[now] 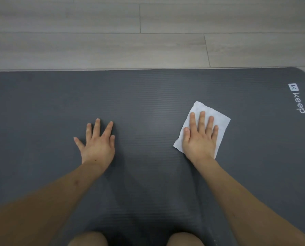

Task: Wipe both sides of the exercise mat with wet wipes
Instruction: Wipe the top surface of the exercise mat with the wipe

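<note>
While dark grey exercise mat (148, 96) lies flat across pale wood-plank floor (94, 41), right hand (199, 139) presses white wet wipe (221, 121) flat on mat, right of centre, fingers straight and spread. Left hand (97, 142) rests palm-down on bare mat, fingers splayed, holding nothing. White "Keep" logo (297, 98) near far right corner. Knees (185, 239) at near edge.
</note>
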Tool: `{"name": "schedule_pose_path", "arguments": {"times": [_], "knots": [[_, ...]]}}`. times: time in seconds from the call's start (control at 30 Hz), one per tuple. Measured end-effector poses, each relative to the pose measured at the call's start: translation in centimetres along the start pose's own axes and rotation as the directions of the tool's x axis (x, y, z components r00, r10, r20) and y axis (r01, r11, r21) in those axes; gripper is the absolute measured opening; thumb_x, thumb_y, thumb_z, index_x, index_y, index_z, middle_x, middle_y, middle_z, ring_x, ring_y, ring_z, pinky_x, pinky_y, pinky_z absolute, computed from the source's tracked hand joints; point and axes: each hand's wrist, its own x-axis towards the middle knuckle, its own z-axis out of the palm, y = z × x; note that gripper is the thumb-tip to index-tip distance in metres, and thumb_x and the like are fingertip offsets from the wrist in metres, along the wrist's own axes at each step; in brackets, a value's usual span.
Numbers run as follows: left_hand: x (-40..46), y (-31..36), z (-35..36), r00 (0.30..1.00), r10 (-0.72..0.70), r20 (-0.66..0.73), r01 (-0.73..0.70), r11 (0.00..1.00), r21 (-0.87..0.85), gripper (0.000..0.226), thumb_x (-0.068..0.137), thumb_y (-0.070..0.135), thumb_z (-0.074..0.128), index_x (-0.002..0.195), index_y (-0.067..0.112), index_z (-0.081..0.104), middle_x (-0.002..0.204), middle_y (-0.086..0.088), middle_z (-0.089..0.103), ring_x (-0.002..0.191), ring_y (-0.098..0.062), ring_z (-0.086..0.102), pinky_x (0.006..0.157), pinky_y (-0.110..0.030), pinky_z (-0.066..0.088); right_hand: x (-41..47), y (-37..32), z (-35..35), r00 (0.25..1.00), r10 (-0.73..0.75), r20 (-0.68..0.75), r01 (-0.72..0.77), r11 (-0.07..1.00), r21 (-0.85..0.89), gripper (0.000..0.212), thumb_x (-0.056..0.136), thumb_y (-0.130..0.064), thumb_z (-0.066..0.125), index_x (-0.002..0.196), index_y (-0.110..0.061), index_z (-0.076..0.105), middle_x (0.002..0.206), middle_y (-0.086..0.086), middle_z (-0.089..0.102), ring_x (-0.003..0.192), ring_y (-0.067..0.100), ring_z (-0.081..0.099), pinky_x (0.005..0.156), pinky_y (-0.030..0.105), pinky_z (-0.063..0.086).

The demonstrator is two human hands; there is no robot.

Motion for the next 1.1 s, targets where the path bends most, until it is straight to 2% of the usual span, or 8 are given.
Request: {"name": "schedule_pose_path", "arguments": {"times": [0.17,0.27,0.33,0.43,0.57,0.7,0.8,1.1], "knots": [[0.8,-6.4,-1.6,0.997,-0.069,0.017,0.069,0.997,0.022,0.055,0.107,0.047,0.025,0.160,0.046,0.010,0.171,0.003,-0.007,0.156,-0.026,-0.012,0.117,-0.073,0.002,-0.2,-10.5,1.4,0.986,-0.164,0.017,0.165,0.986,-0.015,0.062,0.107,-0.050,0.007,0.164,-0.033,-0.009,0.172,0.000,-0.017,0.157,0.031,-0.020,0.126,0.055,-0.007],[1.7,-9.1,-2.3,0.994,-0.084,0.073,0.077,0.993,0.089,0.058,0.104,0.060,0.017,0.156,0.052,-0.007,0.169,0.006,-0.017,0.155,-0.028,-0.019,0.112,-0.077,-0.003,-1.6,-18.3,2.6,0.935,-0.351,0.058,0.354,0.935,-0.041,0.063,0.107,-0.049,0.009,0.165,-0.032,-0.006,0.172,0.001,-0.017,0.157,0.031,-0.021,0.126,0.056,-0.006],[2.2,-10.1,-2.4,0.991,-0.060,0.121,0.051,0.995,0.081,0.058,0.104,0.061,0.014,0.154,0.053,-0.014,0.167,0.009,-0.024,0.154,-0.027,-0.023,0.113,-0.076,-0.005,-2.4,-21.7,3.4,0.892,-0.446,0.073,0.450,0.891,-0.062,0.063,0.107,-0.050,0.012,0.165,-0.031,-0.002,0.173,0.001,-0.015,0.157,0.030,-0.021,0.126,0.057,-0.005],[2.2,-10.8,-2.1,0.987,-0.037,0.158,0.037,0.999,0.005,0.056,0.107,0.051,0.015,0.154,0.053,-0.015,0.165,0.010,-0.030,0.153,-0.026,-0.027,0.116,-0.074,-0.002,-2.9,-22.6,3.6,0.832,-0.544,0.113,0.554,0.828,-0.092,0.062,0.108,-0.050,0.015,0.166,-0.031,0.002,0.173,0.001,-0.010,0.157,0.032,-0.019,0.126,0.057,0.001],[2.0,-10.9,-1.8,0.987,-0.018,0.161,0.024,0.999,-0.036,0.057,0.107,0.048,0.014,0.154,0.051,-0.019,0.163,0.007,-0.034,0.150,-0.029,-0.032,0.115,-0.074,-0.006,-4.8,-22.2,3.7,0.639,-0.751,0.164,0.769,0.631,-0.104,0.059,0.110,-0.048,0.021,0.166,-0.034,0.007,0.174,-0.001,-0.005,0.159,0.032,-0.013,0.127,0.057,0.005],[0.3,-9.8,-1.1,0.980,-0.011,0.199,0.025,0.997,-0.070,0.058,0.106,0.051,0.012,0.152,0.050,-0.025,0.160,0.002,-0.041,0.146,-0.033,-0.039,0.112,-0.077,-0.010,-6.8,-20.5,3.5,0.546,-0.811,0.209,0.837,0.538,-0.098,0.060,0.111,-0.046,0.025,0.166,-0.033,0.004,0.174,-0.002,-0.004,0.159,0.028,-0.011,0.128,0.054,0.006],[-0.7,-9.5,-0.7,0.978,-0.004,0.209,0.024,0.995,-0.096,0.060,0.107,0.051,0.011,0.153,0.046,-0.026,0.158,0.000,-0.044,0.145,-0.034,-0.040,0.112,-0.077,-0.010,-8.9,-18.3,3.4,0.557,-0.798,0.229,0.829,0.549,-0.104,0.061,0.111,-0.046,0.027,0.166,-0.033,0.003,0.174,-0.002,-0.005,0.160,0.025,-0.009,0.127,0.055,0.011],[-4.5,-9.9,0.0,0.936,0.069,0.346,-0.036,0.994,-0.100,0.063,0.106,0.054,0.016,0.151,0.049,-0.027,0.152,0.004,-0.052,0.140,-0.032,-0.047,0.106,-0.081,-0.013,-14.5,-14.9,2.9,0.705,-0.676,0.215,0.706,0.700,-0.109,0.060,0.111,-0.043,0.031,0.165,-0.035,0.007,0.174,-0.004,-0.004,0.160,0.023,-0.006,0.125,0.056,0.017]]}}
